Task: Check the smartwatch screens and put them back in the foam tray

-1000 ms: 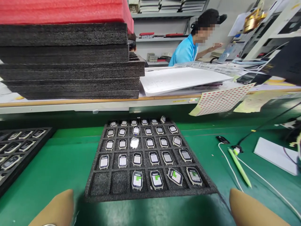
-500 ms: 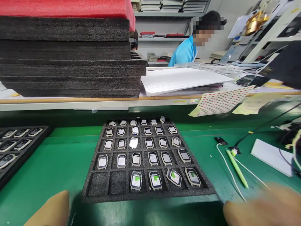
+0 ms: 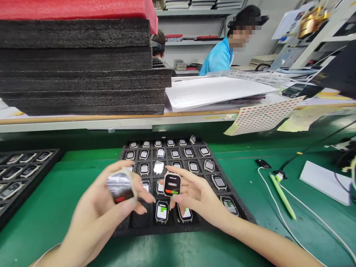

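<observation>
My left hand [image 3: 97,211] grips a smartwatch body without a strap [image 3: 120,186], its dark screen blurred with a red patch low down. Between the fingers and thumb of my right hand [image 3: 200,194] is a second watch body [image 3: 172,184], whose lit screen shows a small line of text, a grey button and red and green blocks. Both hands are above a black foam tray [image 3: 236,193] with rows of compartments. Several strapless watches sit in it, such as one with a green and white screen [image 3: 161,211]. My hands hide part of the front rows.
Another tray of watches [image 3: 11,189] lies at the left. To the right are a green pen [image 3: 283,196], a white cable with a black charging piece [image 3: 263,163] and a white pad [image 3: 325,181]. Stacked black foam [image 3: 83,81] stands on the shelf; a person in blue [image 3: 218,59] is beyond.
Both hands have come in from the lower edges to over the tray's front. Each now holds a watch body; half a second ago only blurred parts of the hands showed.
</observation>
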The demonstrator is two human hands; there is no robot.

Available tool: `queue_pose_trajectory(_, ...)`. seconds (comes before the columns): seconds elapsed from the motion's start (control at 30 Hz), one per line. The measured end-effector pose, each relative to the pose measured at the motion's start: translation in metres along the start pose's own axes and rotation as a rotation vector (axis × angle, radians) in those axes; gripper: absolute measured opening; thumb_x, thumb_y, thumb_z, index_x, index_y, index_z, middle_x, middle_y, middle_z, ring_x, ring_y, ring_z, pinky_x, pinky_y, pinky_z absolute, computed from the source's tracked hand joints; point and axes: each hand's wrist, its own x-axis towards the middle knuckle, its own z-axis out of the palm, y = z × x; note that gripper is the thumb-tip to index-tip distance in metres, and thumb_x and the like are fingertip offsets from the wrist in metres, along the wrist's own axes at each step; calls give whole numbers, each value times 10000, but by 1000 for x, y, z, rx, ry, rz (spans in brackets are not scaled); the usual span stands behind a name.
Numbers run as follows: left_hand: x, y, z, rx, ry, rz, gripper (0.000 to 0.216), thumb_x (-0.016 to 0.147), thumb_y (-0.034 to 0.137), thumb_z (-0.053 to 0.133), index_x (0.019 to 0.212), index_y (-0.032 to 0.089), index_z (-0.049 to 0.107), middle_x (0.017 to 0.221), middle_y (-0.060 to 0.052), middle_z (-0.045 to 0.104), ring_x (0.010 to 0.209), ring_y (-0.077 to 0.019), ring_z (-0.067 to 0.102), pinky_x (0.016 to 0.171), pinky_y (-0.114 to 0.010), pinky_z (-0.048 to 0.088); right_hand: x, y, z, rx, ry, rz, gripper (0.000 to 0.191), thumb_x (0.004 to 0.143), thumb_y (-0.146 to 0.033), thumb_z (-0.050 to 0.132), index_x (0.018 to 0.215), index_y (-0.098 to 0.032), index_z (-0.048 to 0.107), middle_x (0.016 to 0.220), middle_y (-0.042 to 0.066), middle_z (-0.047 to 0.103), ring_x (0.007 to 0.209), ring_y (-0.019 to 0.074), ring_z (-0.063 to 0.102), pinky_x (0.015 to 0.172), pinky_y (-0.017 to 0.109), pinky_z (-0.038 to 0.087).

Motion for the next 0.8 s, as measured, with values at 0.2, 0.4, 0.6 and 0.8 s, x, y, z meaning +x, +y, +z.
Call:
queue_pose_trajectory(0.2, 29, -25, 15, -32, -141, -195, 475, 748, 153, 720, 1178, 206, 527, 876, -57, 634, 816, -204, 646, 713, -284, 536, 1, -7, -4, -58, 64, -55, 535, 815, -174, 639, 1320, -220, 468, 948, 67, 628, 656, 153, 623, 461, 202, 483)
queue_pose_trajectory(0.4, 36, -41, 4, -63, -271, -166, 542, 751, 143, 687, 1247, 217, 483, 1016, -105, 637, 1005, -281, 605, 886, -422, 487, 4, -6, -7, -160, 182, -104, 327, 866, -232, 626, 1182, -184, 561, 775, 36, 637, 503, 107, 560, 384, 166, 399)
queue_pose_trajectory(0.6, 39, -42, 2, -46, -286, -145, 433, 870, 225, 576, 1285, 210, 456, 1026, -113, 640, 1024, -274, 600, 917, -450, 475, 7, -7, -12, -185, 193, -106, 276, 894, -244, 595, 1162, -180, 579, 762, 42, 645, 468, 105, 547, 371, 172, 361)
queue_pose_trajectory(0.8, 42, -42, 0, -17, -260, -131, 408, 909, 257, 537, 1303, 201, 443, 968, -106, 650, 924, -237, 637, 813, -379, 540, 4, -10, -16, -122, 44, -77, 455, 854, -196, 628, 1291, -212, 500, 861, 60, 632, 616, 165, 621, 432, 203, 455)
